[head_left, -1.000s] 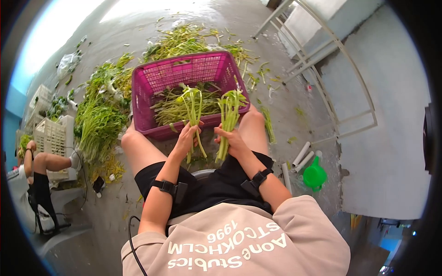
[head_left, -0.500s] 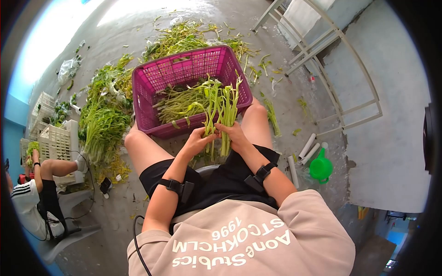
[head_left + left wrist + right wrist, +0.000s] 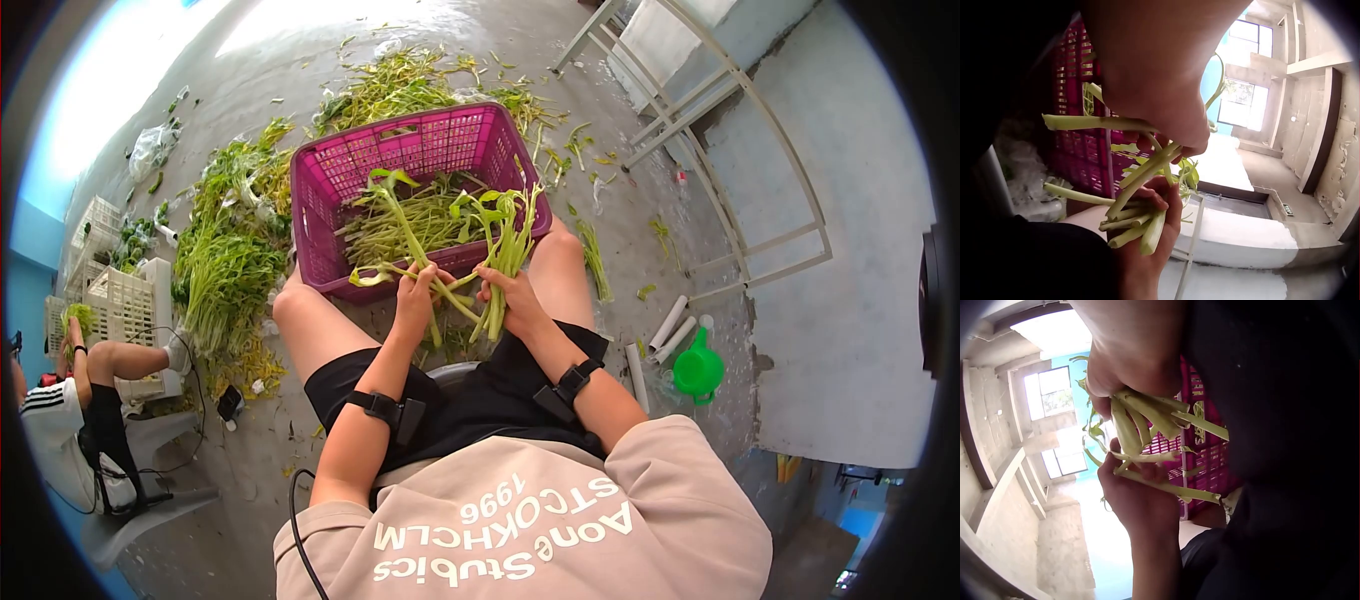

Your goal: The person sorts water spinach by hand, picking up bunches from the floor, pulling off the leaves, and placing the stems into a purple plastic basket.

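My right hand (image 3: 512, 300) grips a bunch of green vegetable stalks (image 3: 510, 245), leafy tops pointing up and away, over the near right corner of the purple crate (image 3: 330, 285). Close beside it, my left hand (image 3: 415, 298) pinches a few loose stalks (image 3: 405, 225). One of these leans up over the crate; others cross sideways toward the bunch. The cut stalk ends (image 3: 1141, 228) stick out below the right hand in the left wrist view. Inside the crate, trimmed stems (image 3: 415, 225) lie in a layer.
Heaps of leafy greens (image 3: 230, 270) lie on the floor left of the crate, with more trimmings (image 3: 390, 85) behind it. To the right are a green plastic scoop (image 3: 698, 370), white pipes (image 3: 668, 320) and a metal frame (image 3: 745, 110). Another person (image 3: 90, 370) sits at far left.
My left hand came right to meet the bunch in my right hand, then drew slightly left. Its stalks now splay to the left and crosswise. My right hand keeps hold of its bunch.
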`<state>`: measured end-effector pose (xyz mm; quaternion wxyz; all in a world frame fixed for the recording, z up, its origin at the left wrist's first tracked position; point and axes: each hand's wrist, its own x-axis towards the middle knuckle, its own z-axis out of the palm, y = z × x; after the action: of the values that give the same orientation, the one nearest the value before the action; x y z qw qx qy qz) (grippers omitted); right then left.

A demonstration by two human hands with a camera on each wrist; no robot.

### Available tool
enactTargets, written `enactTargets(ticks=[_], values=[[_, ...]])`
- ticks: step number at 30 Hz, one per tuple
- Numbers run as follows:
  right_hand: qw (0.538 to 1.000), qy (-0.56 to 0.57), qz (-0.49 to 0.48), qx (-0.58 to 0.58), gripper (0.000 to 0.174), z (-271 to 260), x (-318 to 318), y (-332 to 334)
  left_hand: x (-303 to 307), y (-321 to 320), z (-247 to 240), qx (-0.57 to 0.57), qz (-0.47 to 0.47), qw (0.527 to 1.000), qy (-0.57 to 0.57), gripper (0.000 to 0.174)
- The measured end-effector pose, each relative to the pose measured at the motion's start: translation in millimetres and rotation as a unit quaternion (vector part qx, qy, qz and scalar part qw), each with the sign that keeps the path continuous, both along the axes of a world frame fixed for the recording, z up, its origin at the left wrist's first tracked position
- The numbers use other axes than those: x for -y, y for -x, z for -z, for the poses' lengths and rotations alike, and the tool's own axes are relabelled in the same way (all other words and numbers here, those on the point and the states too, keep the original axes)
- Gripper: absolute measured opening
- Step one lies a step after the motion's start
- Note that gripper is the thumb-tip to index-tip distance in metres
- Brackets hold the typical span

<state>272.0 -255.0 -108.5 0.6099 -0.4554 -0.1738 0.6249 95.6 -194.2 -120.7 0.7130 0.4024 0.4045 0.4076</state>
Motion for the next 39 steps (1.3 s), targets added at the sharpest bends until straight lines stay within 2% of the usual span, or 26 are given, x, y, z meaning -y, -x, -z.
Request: enactTargets(ticks=[2, 3, 4, 6, 8, 10, 12, 14, 16, 17, 19, 23, 27, 29, 30, 32, 36, 38, 39], values=[[1.000, 0.005, 0.019, -0.009, 0.012, 3, -1, -3, -9, 4, 16, -0.015, -0.046, 0.995, -0.091, 0.021], [0.999, 0.010, 0.038, -0.019, 0.012, 5, -2, -5, -11, 7, 21, 0.036, -0.068, 0.996, -0.034, 0.015], [0.999, 0.010, 0.036, -0.019, 0.012, 4, -2, -6, -13, 11, 17, 0.036, -0.070, 0.996, -0.033, 0.015], [0.999, 0.007, 0.041, -0.002, 0.015, 2, -2, -9, -17, 19, 10, 0.150, -0.092, 0.984, 0.044, 0.013], [1.000, 0.007, 0.026, 0.014, 0.017, 4, -1, -10, -18, 24, 4, 0.175, -0.082, 0.980, 0.036, 0.013], [0.999, 0.004, -0.008, 0.032, 0.017, 5, -1, -8, -19, 29, -1, 0.186, -0.131, 0.973, 0.033, 0.011], [0.999, 0.002, -0.009, 0.034, 0.017, 4, -2, -8, -22, 36, -3, 0.200, -0.124, 0.971, 0.041, 0.011], [0.999, 0.001, -0.011, 0.037, 0.017, 3, -2, -8, -22, 37, -3, 0.127, -0.103, 0.986, 0.019, 0.011], [0.990, 0.020, -0.058, 0.129, 0.018, 2, -2, -7, -17, 27, -1, 0.149, -0.100, 0.984, 0.014, 0.012], [0.990, 0.020, -0.060, 0.129, 0.018, 2, -2, -4, -14, 24, -1, 0.130, -0.065, 0.989, 0.011, 0.011], [0.973, 0.032, -0.093, 0.208, 0.020, 2, 0, 6, -9, 17, -2, 0.093, 0.002, 0.996, 0.009, 0.015], [0.966, 0.002, -0.146, 0.215, 0.019, 1, 1, 13, 0, 2, -3, 0.028, 0.011, 0.999, 0.021, 0.026], [0.964, 0.005, -0.163, 0.210, 0.018, 0, 0, 14, 2, -1, 8, 0.032, -0.003, 0.999, 0.034, 0.025], [0.964, 0.003, -0.183, 0.191, 0.018, 1, -1, 16, 0, 1, 11, 0.075, 0.043, 0.991, 0.105, 0.025], [0.964, 0.003, -0.183, 0.191, 0.018, 1, -1, 16, 0, 1, 13, 0.075, 0.043, 0.991, 0.105, 0.025], [0.975, 0.038, -0.143, 0.166, 0.017, -1, 0, 15, 1, 0, 11, 0.033, 0.006, 0.994, 0.101, 0.022], [0.984, 0.080, -0.071, 0.143, 0.018, 15, -3, 0, -6, 10, 9, 0.067, -0.045, 0.992, 0.094, 0.020], [0.987, 0.121, 0.046, 0.095, 0.019, 25, -4, -8, -10, 15, 7, 0.067, -0.079, 0.993, 0.061, 0.018], [0.988, 0.112, 0.074, 0.071, 0.020, 30, -4, -13, -11, 20, 6, 0.081, -0.073, 0.993, 0.053, 0.018]])
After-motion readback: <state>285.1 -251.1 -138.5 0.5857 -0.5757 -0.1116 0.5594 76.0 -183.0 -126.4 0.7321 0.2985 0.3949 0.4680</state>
